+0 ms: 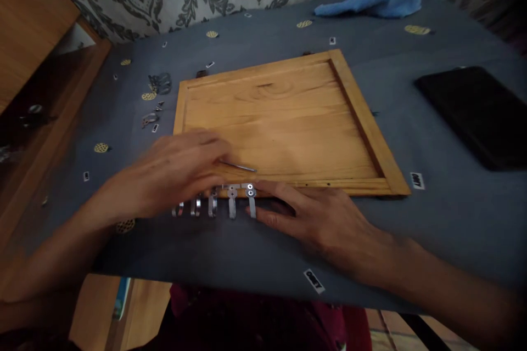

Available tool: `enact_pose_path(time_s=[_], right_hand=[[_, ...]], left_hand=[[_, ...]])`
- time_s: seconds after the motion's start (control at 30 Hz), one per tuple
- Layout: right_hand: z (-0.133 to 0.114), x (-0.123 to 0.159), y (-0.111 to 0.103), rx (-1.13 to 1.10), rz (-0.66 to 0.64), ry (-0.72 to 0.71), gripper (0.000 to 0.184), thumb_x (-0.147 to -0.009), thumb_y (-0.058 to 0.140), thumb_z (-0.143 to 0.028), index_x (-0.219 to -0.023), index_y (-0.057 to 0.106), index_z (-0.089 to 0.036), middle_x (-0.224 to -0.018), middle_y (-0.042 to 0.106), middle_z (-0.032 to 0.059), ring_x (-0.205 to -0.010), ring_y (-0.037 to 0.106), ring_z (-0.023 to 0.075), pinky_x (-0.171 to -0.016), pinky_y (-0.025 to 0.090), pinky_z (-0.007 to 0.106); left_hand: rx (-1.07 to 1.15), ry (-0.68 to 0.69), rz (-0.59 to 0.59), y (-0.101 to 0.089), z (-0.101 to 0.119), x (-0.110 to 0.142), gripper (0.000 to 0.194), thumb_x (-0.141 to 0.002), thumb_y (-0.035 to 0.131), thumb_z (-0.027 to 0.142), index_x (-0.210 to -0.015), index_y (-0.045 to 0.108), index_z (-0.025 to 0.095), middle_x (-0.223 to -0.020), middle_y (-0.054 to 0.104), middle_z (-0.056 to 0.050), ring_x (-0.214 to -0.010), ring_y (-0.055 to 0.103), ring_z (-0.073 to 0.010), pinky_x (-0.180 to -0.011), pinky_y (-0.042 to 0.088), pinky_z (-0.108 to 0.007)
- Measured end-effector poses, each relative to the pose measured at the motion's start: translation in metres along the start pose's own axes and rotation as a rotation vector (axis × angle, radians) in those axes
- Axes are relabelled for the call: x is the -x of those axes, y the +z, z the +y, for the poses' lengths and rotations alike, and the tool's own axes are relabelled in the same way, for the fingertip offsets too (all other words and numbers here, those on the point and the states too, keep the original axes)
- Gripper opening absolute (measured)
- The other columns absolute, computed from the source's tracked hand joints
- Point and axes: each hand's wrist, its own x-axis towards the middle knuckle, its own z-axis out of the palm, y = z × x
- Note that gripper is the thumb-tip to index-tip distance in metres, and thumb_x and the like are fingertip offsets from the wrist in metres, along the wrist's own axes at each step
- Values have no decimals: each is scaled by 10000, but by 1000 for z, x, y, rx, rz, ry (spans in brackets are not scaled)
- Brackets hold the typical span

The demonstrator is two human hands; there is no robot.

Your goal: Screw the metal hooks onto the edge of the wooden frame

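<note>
A shallow wooden tray [362, 126] lies face up on a table covered in grey cloth. Along its near edge hangs a row of several small metal hooks [231, 202], some fixed with screws. My left hand [173, 173] rests over the tray's near left corner, fingers closed round a thin metal tool [241, 166] whose tip lies on the wood. My right hand [313, 216] lies on the cloth just below the tray's edge, its fingers stretched toward the rightmost hook and touching it.
A black flat device [481, 112] lies at the right. At the back right lies a blue cloth [374, 0]. Loose metal hooks [158, 85] and small parts lie left of the tray. A wooden shelf [37, 93] stands at the left.
</note>
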Motion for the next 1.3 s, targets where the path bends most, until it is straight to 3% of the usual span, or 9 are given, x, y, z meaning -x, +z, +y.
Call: enact_pose_path(time_s=[0.17,0.3,0.43,0.53,0.7,0.8,1.03,1.3], right_hand=[[0,-2,-3,10,-16,2,358,-945,394,-87,-1133,660,-234,-1247,647,90,-683,650,135,-567,514,268],[0,-2,-3,18,-17,-3,329,-954,417,-108,-1148,652,-232,-1265,636,94,-692,648,134,-574,520,266],[0,-2,-3,24,-11,-8,323,-944,426,-112,-1132,664,-222,-1245,647,109,-663,655,154,-546,525,287],[0,-3,-4,14,-38,-1,333,-933,429,-110,-1136,669,-221,-1246,649,117,-649,660,163,-541,533,301],[0,-3,-5,1,-65,2,353,-910,450,-95,-1152,672,-223,-1275,637,124,-718,683,182,-578,547,301],[-1,-3,-5,5,-69,14,339,-910,460,-96,-1132,681,-224,-1260,645,124,-713,685,186,-575,546,303],[-1,-5,-6,7,-81,21,328,-986,404,-183,-1158,677,-244,-1305,623,110,-741,686,153,-591,539,264],[-3,-7,-9,-13,-82,42,343,-992,379,-180,-1134,685,-244,-1309,626,100,-759,691,164,-616,547,273]], left_hand=[[-180,-63,-89,-9,-33,2,174,-939,487,353,-1049,553,236,-1000,588,-46,-921,556,-226,-748,382,-317],[-93,-38,-190,-9,-36,0,111,-943,475,291,-976,558,225,-942,591,-13,-856,566,-179,-699,372,-276],[-43,-3,-204,-24,-34,1,143,-969,439,264,-1032,555,210,-905,589,2,-783,532,-136,-705,387,-254],[50,-42,-101,-35,-30,3,134,-955,500,279,-1025,579,196,-869,616,13,-719,519,-110,-638,384,-232],[436,-67,325,-32,-10,-2,182,-803,755,296,-903,657,180,-819,644,12,-721,572,-100,-587,444,-200],[518,-27,478,-25,3,-4,134,-777,782,221,-844,673,181,-797,653,21,-702,606,-93,-583,484,-198],[407,79,540,-19,13,0,103,-819,733,253,-906,687,223,-729,616,22,-584,564,-113,-425,416,-233],[408,137,578,-13,17,-2,154,-818,722,178,-962,680,212,-814,647,20,-648,605,-112,-467,482,-220]])
